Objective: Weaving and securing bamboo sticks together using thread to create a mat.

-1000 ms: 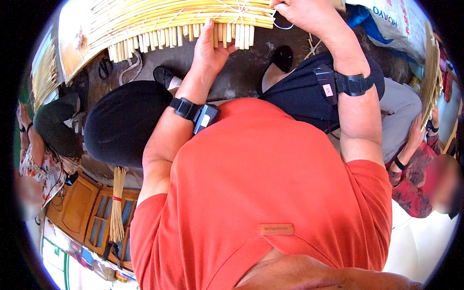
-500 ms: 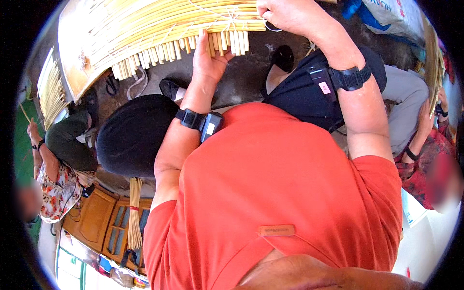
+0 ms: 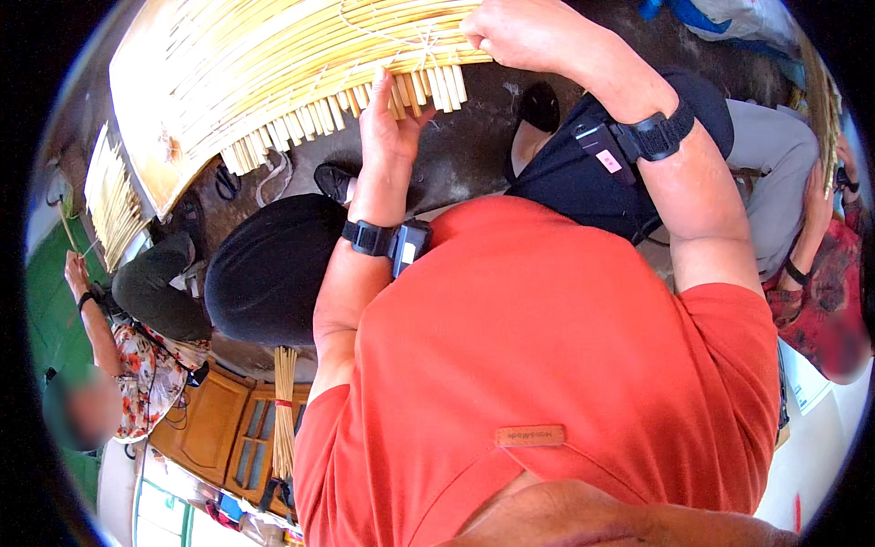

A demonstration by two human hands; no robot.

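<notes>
A mat of pale yellow stalks point(image 3: 301, 64), bound with white string point(image 3: 427, 43), spreads across the top of the view, its cut ends facing me. My left hand point(image 3: 390, 123) is closed on the near edge, thumb on top and the other fingers mostly hidden underneath. At the mat's right end, my right hand point(image 3: 519, 35) is closed in a fist beside the string's crossing point. Its fingertips are turned away; the string in its grip is hidden by the hand.
A board point(image 3: 146, 159) lies beneath the mat. At left, a person point(image 3: 155, 365) sits near another stalk bundle point(image 3: 114, 205); at right, another person point(image 3: 820, 264) holds stalks. Behind me, a tied stalk bundle point(image 3: 284, 410) leans on a wooden cabinet point(image 3: 205, 419).
My right hand has shifted slightly left along the mat's edge, and the string loop beside it no longer shows. My left hand keeps its grip. The whole view has tilted a little.
</notes>
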